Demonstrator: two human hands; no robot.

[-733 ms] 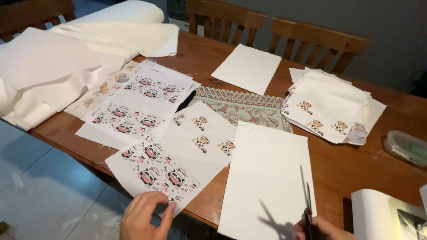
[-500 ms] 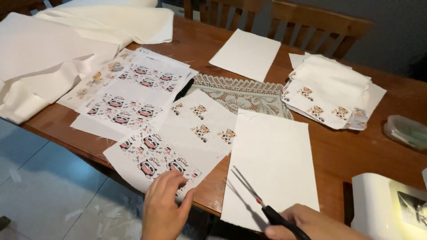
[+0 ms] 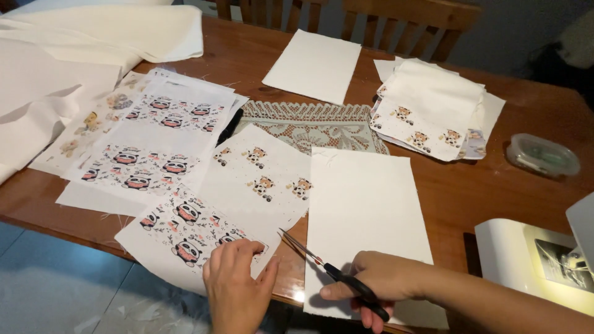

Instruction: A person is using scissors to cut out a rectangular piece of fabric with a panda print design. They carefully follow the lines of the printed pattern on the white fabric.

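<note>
My left hand (image 3: 236,286) lies flat, fingers down, on the near corner of a white fabric piece printed with pandas (image 3: 185,230) at the table's front edge. My right hand (image 3: 378,286) grips black-handled scissors (image 3: 328,266) whose blades are slightly apart and point up-left toward that printed piece. The hand and scissors rest on a plain white sheet (image 3: 365,210). Beside the panda piece lies another white piece printed with small cows (image 3: 260,179).
More printed pieces (image 3: 154,136) cover the left of the wooden table (image 3: 489,185). A lace mat (image 3: 306,124), a plain sheet (image 3: 314,65), a stack of printed pieces (image 3: 433,108), a clear lidded tub (image 3: 543,156) and a white machine (image 3: 538,260) lie around. White cloth (image 3: 93,37) is piled far left.
Both hands have come forward onto the table. The left hand has settled on the panda piece, and the right hand has brought the scissors over the plain sheet, blades toward the printed piece.
</note>
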